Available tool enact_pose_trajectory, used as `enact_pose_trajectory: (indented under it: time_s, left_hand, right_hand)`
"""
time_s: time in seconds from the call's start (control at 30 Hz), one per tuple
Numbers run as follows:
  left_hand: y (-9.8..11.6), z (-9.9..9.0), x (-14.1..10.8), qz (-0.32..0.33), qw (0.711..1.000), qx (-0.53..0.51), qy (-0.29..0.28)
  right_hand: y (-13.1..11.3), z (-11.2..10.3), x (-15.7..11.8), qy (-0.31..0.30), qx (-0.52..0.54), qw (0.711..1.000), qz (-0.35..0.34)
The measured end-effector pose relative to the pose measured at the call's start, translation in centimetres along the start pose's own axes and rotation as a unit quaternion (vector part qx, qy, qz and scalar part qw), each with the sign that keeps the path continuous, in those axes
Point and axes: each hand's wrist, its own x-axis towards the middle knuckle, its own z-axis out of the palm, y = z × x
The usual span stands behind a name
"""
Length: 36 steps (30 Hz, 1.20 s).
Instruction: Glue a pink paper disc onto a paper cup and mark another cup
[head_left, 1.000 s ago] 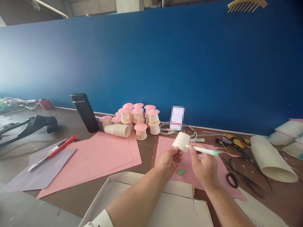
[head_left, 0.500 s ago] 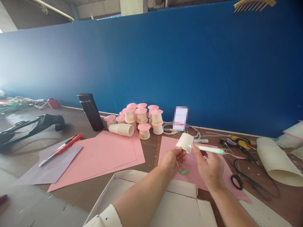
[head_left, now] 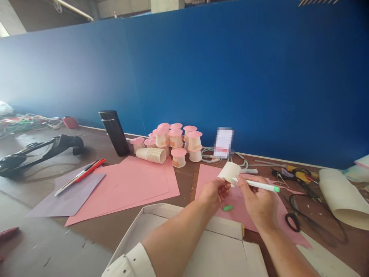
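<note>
My left hand point(head_left: 215, 193) grips a white paper cup point(head_left: 230, 172) near its lower edge, and the cup is tilted. In my right hand point(head_left: 259, 198) is a white marker pen point(head_left: 259, 185) with a green end, its tip at the cup's side. Whether the tip touches the cup I cannot tell. A green pen cap point(head_left: 227, 208) lies below the cup on a pink sheet point(head_left: 206, 179). Left of my hands stand several upturned paper cups topped with pink discs point(head_left: 178, 152), some stacked, beside a nested row of paper cups point(head_left: 151, 155) lying on its side.
A black flask point(head_left: 115, 132) stands at the back left. A red utility knife point(head_left: 83, 175) lies on purple paper point(head_left: 86, 198) beside more pink paper point(head_left: 132, 188). A cardboard tray point(head_left: 219, 256) is under my forearms. Black scissors point(head_left: 292, 222), cables and a white roll point(head_left: 343, 198) lie right.
The whole scene has shifted slightly right as the camera turned. Both hands keep hold of the cup and the marker pen, with the pen tip still at the cup's side.
</note>
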Motion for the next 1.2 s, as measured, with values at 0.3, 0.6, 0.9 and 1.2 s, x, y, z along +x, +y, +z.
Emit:
enact_pose_trajectory:
  time_s: [0.3, 0.6, 0.9, 1.2]
  left_hand:
    - [-0.17, -0.38, 0.31, 0.004, 1.0, 0.003, -0.008]
    - [-0.26, -0.54, 0.39, 0.009, 1.0, -0.004, -0.026]
    - [-0.15, -0.42, 0.25, 0.012, 1.0, -0.009, -0.017]
    - [0.03, -0.27, 0.02, 0.007, 1.0, -0.008, -0.008]
  right_hand:
    - [-0.02, 0.04, -0.1, 0.004, 0.008, 1.0, -0.018]
    - [-0.19, 0.1, -0.11, -0.003, -0.006, 1.0, -0.026]
    - [-0.21, 0.24, -0.39, -0.005, -0.027, 0.999, -0.034]
    - [-0.3, 0.35, -0.33, -0.001, -0.031, 0.998, -0.049]
